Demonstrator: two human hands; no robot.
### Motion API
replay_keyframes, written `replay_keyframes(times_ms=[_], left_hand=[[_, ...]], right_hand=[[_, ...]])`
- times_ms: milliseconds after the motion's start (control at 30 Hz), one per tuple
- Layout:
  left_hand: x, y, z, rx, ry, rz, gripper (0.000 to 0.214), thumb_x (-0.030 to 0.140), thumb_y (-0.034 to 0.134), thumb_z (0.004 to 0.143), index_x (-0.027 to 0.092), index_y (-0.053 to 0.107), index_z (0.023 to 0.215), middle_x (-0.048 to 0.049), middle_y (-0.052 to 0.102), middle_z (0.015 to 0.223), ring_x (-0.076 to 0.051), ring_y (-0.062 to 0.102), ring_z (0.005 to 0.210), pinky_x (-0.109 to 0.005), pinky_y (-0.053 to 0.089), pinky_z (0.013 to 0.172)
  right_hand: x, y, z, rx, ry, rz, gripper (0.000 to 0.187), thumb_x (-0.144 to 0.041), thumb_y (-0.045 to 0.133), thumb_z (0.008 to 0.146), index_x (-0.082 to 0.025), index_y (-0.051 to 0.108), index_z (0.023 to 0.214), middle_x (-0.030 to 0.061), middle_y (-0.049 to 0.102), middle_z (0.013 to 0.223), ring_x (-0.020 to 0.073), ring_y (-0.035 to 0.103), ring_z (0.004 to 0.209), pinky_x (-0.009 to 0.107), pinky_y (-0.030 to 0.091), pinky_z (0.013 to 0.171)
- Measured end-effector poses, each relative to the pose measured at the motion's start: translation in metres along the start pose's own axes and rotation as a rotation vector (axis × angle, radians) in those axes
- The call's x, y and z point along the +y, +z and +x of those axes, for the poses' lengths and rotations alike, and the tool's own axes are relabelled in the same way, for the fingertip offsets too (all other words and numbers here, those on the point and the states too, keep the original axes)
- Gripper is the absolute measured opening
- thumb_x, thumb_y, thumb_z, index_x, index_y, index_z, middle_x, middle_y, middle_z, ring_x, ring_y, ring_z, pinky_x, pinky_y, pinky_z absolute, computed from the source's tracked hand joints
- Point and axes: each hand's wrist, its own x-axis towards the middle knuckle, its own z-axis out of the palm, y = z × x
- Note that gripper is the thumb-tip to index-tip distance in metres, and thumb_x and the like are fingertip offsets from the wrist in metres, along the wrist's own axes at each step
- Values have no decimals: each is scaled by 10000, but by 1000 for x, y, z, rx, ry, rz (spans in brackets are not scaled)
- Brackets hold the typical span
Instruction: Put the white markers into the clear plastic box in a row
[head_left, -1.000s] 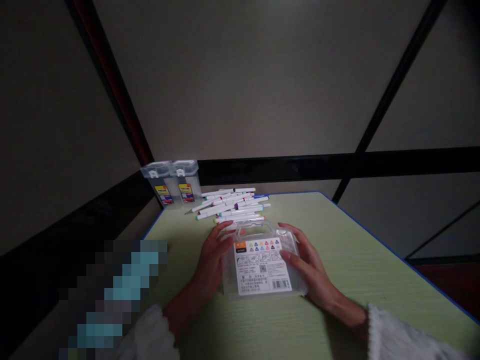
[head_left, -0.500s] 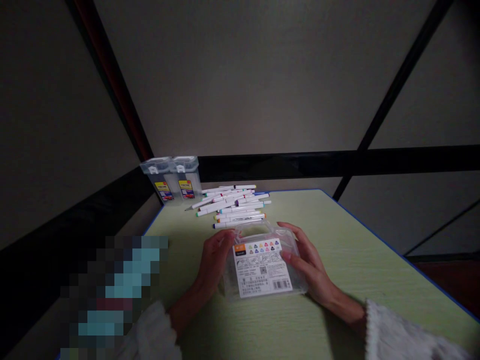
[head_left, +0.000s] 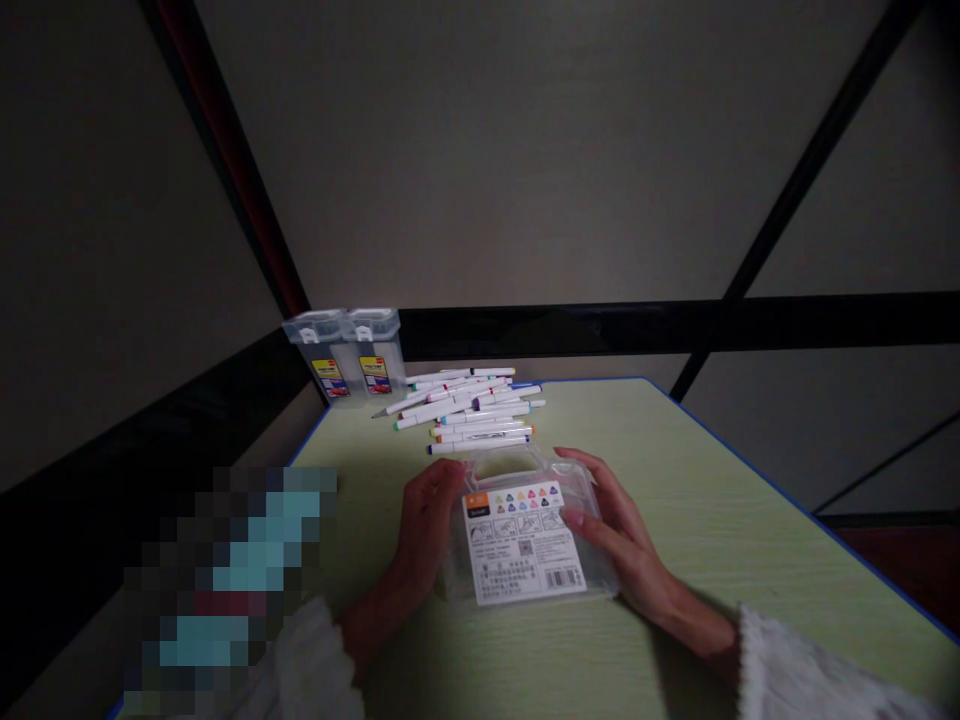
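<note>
Between my hands is a clear plastic marker case (head_left: 600, 580) with a carry handle at its far edge and a white printed label facing up. My left hand (head_left: 433, 515) grips its left side, fingers curled near the handle corner. On the other side my right hand (head_left: 619, 535) holds the right edge, thumb lying on the label and fingers behind the case. No markers show through its clear wall. Just beyond the handle lies a loose pile of white markers (head_left: 480, 410) with caps and bands of several colours.
Two clear lidded containers (head_left: 375, 345) with yellow labels stand at the table's far left corner. The pale green table (head_left: 720, 560) has a blue edge, with wall panels behind it. A pixelated blue-green patch (head_left: 255, 560) covers the left side.
The case tilts slightly, its near edge a little lower in view, still held in both hands. The marker pile and containers stay put, apart from a small camera shift.
</note>
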Motion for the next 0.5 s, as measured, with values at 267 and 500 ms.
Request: replay_keyframes(times_ms=[267, 500], left_hand=[[0, -1, 0, 24, 36, 42, 254, 379, 566, 660, 142, 539, 574, 40, 541, 552, -90, 465, 515, -201, 365, 520], [0, -1, 1, 73, 12, 70, 268, 392, 562, 652, 132, 548, 587, 22, 543, 538, -104, 479, 525, -206, 368, 498]], right_hand=[[1, 1, 1, -5, -6, 3, 407, -253, 588, 753, -302, 425, 1123, -6, 594, 978, 125, 563, 790, 267, 474, 676], [1, 2, 1, -18, -13, -28, 404, -256, 575, 762, -306, 420, 1133, 3, 587, 995, 143, 570, 804, 293, 473, 688]])
